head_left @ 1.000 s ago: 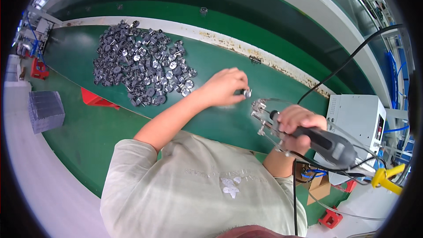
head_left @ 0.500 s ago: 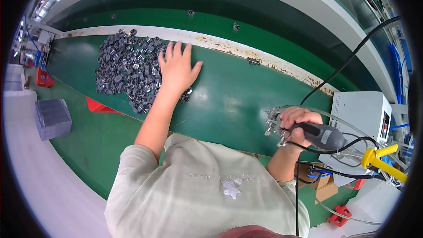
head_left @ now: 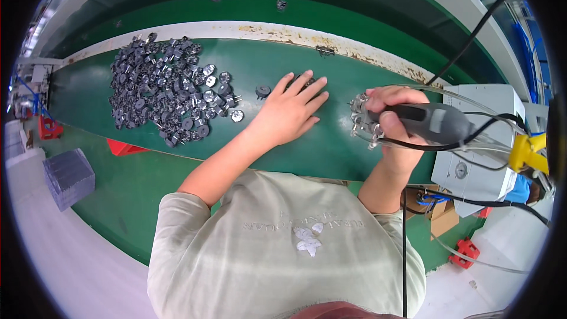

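My left hand lies palm down on the green bench top, fingers spread. A small dark part shows between its fingertips; whether the palm covers more, I cannot tell. Just left of the fingers sits a loose round black part with thin pins. Farther left spreads a big pile of small round black parts, some showing shiny clear or metallic faces. In my right hand is a grey corded handheld tool, held sideways above the bench, its metal head pointing left.
A white machine box with a dial stands at the right end of the bench. Black cables, clear tubing and a yellow clamp-like piece trail near the tool. A rusty white ledge borders the back. A grey crate stands on the floor.
My left hand has moved right, from the pile's edge to mid-bench, and several parts now lie spread toward it. The grey tool in my right hand has risen in the picture.
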Motion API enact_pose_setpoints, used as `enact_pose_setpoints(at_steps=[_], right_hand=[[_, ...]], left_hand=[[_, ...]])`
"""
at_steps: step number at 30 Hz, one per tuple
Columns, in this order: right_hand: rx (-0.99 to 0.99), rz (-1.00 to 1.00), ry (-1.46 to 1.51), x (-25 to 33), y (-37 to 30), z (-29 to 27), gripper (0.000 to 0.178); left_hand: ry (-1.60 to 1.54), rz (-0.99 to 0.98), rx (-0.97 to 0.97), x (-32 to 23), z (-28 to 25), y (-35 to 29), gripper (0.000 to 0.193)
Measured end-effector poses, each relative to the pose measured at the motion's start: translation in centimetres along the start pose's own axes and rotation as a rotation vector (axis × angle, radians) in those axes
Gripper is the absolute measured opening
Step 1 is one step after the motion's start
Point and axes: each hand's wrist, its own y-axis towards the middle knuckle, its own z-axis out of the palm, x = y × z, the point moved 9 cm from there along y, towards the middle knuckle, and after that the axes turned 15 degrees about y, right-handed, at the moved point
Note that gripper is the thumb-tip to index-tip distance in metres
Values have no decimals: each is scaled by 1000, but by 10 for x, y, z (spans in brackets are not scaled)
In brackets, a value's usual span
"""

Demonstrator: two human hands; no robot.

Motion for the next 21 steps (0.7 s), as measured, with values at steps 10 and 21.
enact_pose_setpoints(at_steps=[10,21], right_hand=[[85,-83,197,2,-12,-18,27],[86,-143,158,3,-16,-18,27]], left_hand=[[162,-230,103,67,-5,-28,64],[-39,6,-75,-1,-6,18,26]])
